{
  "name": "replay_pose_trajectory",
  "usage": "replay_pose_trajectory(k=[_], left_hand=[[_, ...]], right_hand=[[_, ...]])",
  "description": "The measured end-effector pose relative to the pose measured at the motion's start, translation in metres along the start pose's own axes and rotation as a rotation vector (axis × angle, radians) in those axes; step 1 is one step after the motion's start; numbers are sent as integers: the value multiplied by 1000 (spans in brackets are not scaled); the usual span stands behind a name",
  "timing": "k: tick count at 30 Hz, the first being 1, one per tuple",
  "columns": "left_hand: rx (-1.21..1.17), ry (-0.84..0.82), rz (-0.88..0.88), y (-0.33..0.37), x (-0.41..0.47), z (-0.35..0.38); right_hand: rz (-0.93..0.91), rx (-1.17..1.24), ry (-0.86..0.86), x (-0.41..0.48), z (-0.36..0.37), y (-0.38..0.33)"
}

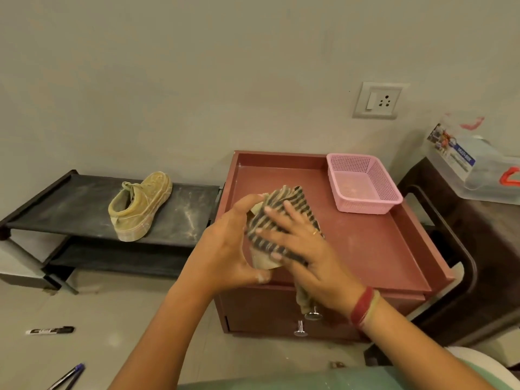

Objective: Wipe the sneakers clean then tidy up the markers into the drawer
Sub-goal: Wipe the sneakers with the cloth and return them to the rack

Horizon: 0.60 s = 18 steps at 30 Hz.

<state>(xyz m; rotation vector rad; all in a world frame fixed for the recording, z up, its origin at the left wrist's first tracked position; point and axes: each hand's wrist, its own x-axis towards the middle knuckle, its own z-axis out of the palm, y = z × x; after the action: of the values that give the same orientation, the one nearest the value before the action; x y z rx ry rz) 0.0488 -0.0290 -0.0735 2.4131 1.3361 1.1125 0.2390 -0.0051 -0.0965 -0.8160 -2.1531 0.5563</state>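
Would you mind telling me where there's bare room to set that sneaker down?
The cabinet top is bare in front of the pink basket and along its back-left rim. The shoe rack's top shelf has room either side of the other sneaker. The basket crowds the back-right corner.

L hand (225,246) curled, R hand (306,249) flat
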Motion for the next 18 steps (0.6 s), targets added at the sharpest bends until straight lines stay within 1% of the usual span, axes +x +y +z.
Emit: replay_pose_trajectory(k=[1,2,4,5,6,8,9,12,13,14,18], left_hand=[[17,-16,-5,-1,-1,-1],[29,-22,-16,-1,-1,-2],[45,-29,-38,-1,-2,-3],[48,-37,-39,0,-2,-4],[45,-47,-33,0,-3,-5],[11,-51,-35,-1,-4,-7],[-6,-44,-42,-1,-5,-9],[-9,-31,-88,-2,-5,-13],[6,-46,-96,-4,-5,-14],[31,-78,-102,-7,-5,-15],[202,-206,-180,-17,-14,-17]], right_hand=[[-25,-9,-32,-1,3,2],[13,41,-6,3,2,5],[168,208,145,14,-6,8],[209,239,168,15,-7,7],[193,229,148,13,-5,5],[86,163,31,4,4,2],[74,164,7,3,6,4],[252,321,114,15,0,14],[272,313,126,16,0,14],[256,273,109,15,3,11],[135,157,-45,4,25,-1]])
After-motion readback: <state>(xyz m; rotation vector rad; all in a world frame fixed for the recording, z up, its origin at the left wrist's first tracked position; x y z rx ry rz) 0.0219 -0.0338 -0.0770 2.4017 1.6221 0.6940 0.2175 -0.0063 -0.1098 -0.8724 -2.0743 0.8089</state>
